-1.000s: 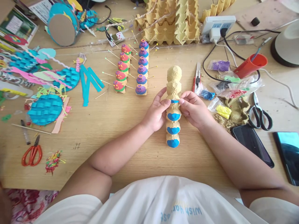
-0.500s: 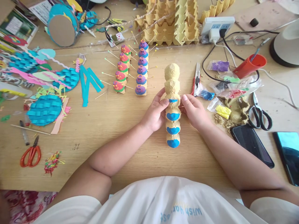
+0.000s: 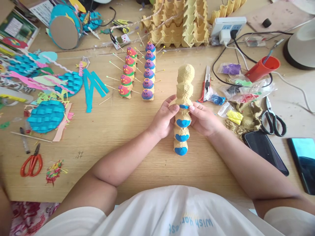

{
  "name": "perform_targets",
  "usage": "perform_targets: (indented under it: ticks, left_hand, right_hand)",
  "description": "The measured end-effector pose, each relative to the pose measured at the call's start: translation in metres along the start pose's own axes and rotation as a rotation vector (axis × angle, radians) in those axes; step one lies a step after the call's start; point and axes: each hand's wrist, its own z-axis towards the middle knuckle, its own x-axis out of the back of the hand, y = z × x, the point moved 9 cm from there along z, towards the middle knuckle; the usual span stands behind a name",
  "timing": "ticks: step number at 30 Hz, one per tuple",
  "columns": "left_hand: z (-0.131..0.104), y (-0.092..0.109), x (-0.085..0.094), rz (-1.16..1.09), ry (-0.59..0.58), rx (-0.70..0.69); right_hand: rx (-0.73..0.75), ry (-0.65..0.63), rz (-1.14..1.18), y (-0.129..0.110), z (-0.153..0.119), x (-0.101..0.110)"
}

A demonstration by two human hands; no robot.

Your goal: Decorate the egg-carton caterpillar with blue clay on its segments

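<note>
A strip of egg carton (image 3: pixel 185 88) with bumpy tan cups is held upright in front of me, leaning slightly right at its top. The three lowest cups carry wide patches of blue clay (image 3: pixel 183 123), and a thin blue clay strip (image 3: pixel 184 107) lies on the cup above them. My left hand (image 3: pixel 162 119) grips the carton from the left, thumb in front, other fingers partly behind it. From the right, my right hand (image 3: pixel 204 118) closes on it too, its thumb tip at the end of the thin blue strip.
Two painted carton caterpillars (image 3: pixel 127 70) (image 3: pixel 148 70) with pins stand beyond my left hand. To the right lie a utility knife (image 3: pixel 206 83), bagged blue clay (image 3: pixel 218 99), scissors (image 3: pixel 272 118) and a phone (image 3: pixel 265 152). Egg trays (image 3: pixel 172 36) and a power strip (image 3: pixel 228 28) are behind.
My right hand has moved left, bringing its thumb onto the thin blue clay. The carton strip has tilted, its top shifting right.
</note>
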Motion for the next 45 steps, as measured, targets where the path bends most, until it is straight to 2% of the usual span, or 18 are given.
perform_targets:
  ticks: [9,19,25,36,42,45]
  left_hand:
    - [0.000,-0.009,-0.001,0.061,-0.008,0.124]
    - [0.002,-0.016,-0.001,0.071,-0.082,0.131]
    - [0.002,-0.014,0.003,0.080,-0.042,0.113]
    - [0.001,-0.015,0.002,0.060,-0.007,0.127]
    - [0.001,-0.015,0.000,0.052,-0.069,0.109]
    - [0.001,-0.014,0.001,0.054,-0.043,0.115]
  right_hand:
    - [0.045,0.048,-0.031,-0.003,-0.001,0.002]
    - [0.010,0.060,-0.013,0.001,0.001,0.002]
    - [0.029,0.028,-0.041,-0.001,0.001,-0.001]
    - [0.002,0.089,0.004,0.001,0.002,0.003]
    - [0.001,0.079,0.018,0.002,0.003,0.005]
    - [0.010,0.072,0.013,0.001,0.003,0.006]
